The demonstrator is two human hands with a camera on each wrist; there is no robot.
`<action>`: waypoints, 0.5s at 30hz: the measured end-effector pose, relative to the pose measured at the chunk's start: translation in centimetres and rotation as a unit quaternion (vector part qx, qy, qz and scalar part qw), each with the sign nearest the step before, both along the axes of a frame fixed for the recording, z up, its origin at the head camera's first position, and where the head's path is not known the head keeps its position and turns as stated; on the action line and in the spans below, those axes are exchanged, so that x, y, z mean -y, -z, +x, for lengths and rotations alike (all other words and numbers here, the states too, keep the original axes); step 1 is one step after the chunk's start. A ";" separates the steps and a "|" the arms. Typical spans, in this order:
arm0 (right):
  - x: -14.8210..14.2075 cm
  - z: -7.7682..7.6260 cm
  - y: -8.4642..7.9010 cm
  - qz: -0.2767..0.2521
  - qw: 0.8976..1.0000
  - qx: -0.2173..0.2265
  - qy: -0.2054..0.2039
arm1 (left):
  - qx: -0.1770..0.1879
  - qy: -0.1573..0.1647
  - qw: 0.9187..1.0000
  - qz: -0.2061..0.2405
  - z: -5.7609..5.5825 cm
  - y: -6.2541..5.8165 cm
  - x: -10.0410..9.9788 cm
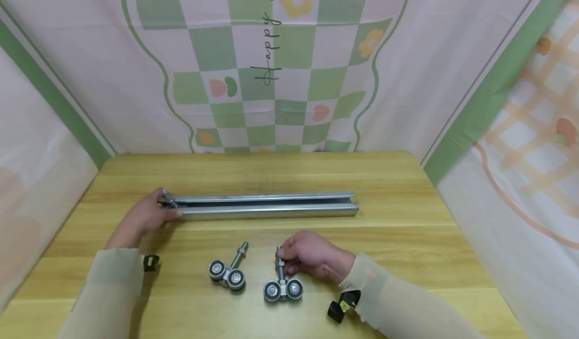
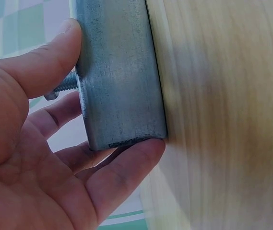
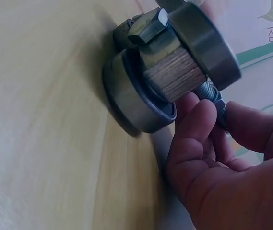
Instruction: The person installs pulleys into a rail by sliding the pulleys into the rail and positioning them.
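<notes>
A slotted metal track lies lengthwise across the table. At its left end, my left hand grips it, thumb along the side and fingers around the end. A bolt sticks up out of the slot beside that thumb; whatever it joins inside the track is hidden. My right hand pinches the threaded stem of a roller hanger between thumb and fingers. Its wheels point toward me, close over the tabletop. To its left lies a second roller hanger, stem slanting up and right.
The wooden table has its far edge against a patterned cloth backdrop. More cloth hangs along the left and right sides. A small black device is strapped at my right wrist, another at the left.
</notes>
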State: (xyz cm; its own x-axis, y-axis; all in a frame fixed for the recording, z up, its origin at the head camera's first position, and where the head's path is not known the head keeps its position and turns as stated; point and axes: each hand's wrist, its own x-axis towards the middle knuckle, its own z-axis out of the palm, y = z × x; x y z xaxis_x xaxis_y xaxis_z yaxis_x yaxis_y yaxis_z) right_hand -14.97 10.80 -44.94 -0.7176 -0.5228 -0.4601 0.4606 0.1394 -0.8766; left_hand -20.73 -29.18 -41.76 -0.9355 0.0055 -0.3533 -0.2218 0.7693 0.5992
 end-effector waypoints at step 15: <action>-0.9 -0.5 0.1 0.012 1.000 -0.016 0.022 | 0.002 0.000 1.000 0.001 0.1 -0.1 0.0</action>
